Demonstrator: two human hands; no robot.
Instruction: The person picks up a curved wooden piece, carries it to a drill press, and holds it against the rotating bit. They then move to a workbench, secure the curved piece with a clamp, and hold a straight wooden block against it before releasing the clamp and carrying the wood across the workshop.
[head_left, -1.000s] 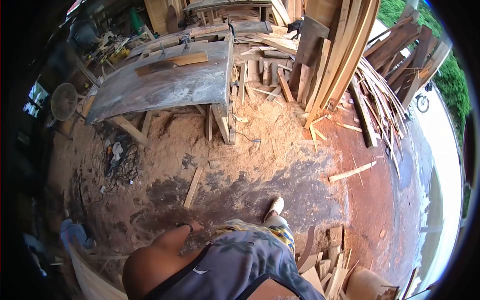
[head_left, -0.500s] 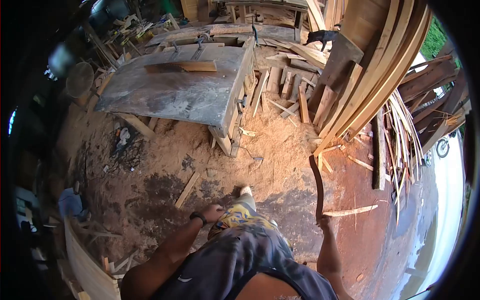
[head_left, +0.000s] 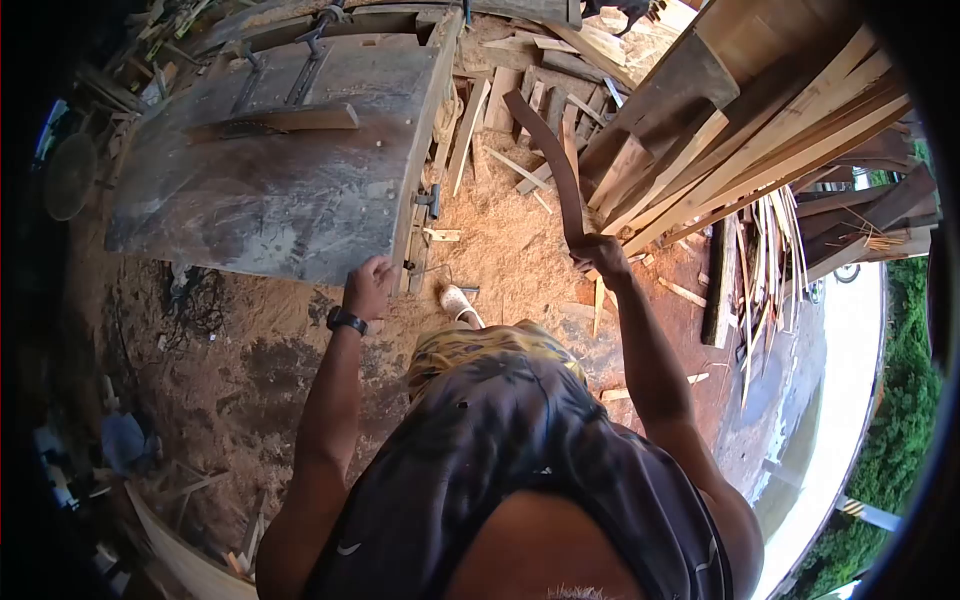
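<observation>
A long, dark brown, curved strip of wood [head_left: 562, 175] rises from my right hand [head_left: 602, 258], whose fingers are wrapped around its lower end. Its far end overlaps the short boards on the sawdust floor in this view. My left hand [head_left: 370, 287], with a dark watch on the wrist, is at the near corner of the saw table [head_left: 290, 225]. Its fingers are curled in, with nothing showing in them. On the table's worn metal top lies a piece of wood [head_left: 290, 120].
Tall planks [head_left: 760, 150] lean at the right, with thin offcut strips [head_left: 775, 240] beside them. Short boards [head_left: 500, 100] stand on the sawdust floor [head_left: 490, 215] right of the table. A black animal [head_left: 625, 12] is at the top. One foot [head_left: 458, 303] steps forward.
I have moved forward, nearer the table. My right hand has lifted the curved wood strip forward from my side. My left hand has come up from my thigh to the table's corner.
</observation>
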